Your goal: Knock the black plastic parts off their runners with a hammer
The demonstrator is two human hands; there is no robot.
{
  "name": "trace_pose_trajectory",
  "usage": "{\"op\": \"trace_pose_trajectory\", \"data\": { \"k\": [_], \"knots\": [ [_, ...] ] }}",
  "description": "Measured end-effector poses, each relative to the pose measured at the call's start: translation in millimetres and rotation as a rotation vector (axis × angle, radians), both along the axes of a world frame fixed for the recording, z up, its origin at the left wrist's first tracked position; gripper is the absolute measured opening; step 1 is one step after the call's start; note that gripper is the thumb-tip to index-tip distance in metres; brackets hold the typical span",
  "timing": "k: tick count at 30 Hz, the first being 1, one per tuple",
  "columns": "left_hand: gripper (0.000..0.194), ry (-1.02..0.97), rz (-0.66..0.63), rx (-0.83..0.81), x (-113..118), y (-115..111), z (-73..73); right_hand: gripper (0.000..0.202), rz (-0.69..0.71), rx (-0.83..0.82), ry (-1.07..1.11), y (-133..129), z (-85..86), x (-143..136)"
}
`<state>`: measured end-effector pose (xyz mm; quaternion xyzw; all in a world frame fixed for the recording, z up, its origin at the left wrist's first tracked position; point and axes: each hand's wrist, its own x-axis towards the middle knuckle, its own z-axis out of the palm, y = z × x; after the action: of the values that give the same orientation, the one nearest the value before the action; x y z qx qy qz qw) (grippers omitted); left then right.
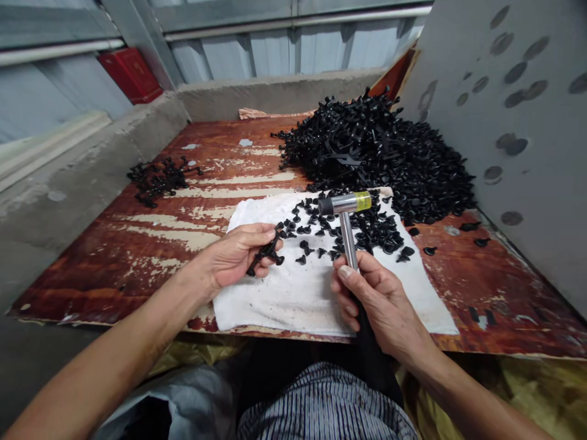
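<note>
My left hand (243, 252) is closed on a black branched plastic part (266, 250), held above the left side of a white cloth (275, 305). My right hand (369, 293) is wrapped round the handle of a small mallet (348, 235), its head raised over the cloth. The mallet head has a black face on the left and a yellow one on the right. Small black round-headed pieces (385, 235) lie scattered on the upper half of the cloth, beyond and around the mallet head.
A large heap of black parts (358, 143) fills the back right of the worn red-brown table (151, 269). Several branched black parts (160, 178) lie at the left. A grey spotted panel (509, 122) stands on the right, and a low concrete ledge (275, 95) runs behind.
</note>
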<state>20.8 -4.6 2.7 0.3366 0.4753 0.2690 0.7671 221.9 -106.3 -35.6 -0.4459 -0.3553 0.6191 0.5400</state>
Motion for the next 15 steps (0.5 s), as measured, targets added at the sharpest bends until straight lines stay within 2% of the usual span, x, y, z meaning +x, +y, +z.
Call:
{"op": "trace_pose_trajectory", "data": {
  "k": [9, 15],
  "knots": [
    [0.016, 0.204, 0.012, 0.129, 17.0, -3.6, 9.0, 0.027, -0.005, -0.004, 0.008, -0.1, -2.4, 1.0],
    [0.027, 0.224, 0.004, 0.119, 27.5, -2.2, 4.3, 0.028, -0.009, 0.018, 0.023, -0.2, -2.3, 0.8]
  ]
}}
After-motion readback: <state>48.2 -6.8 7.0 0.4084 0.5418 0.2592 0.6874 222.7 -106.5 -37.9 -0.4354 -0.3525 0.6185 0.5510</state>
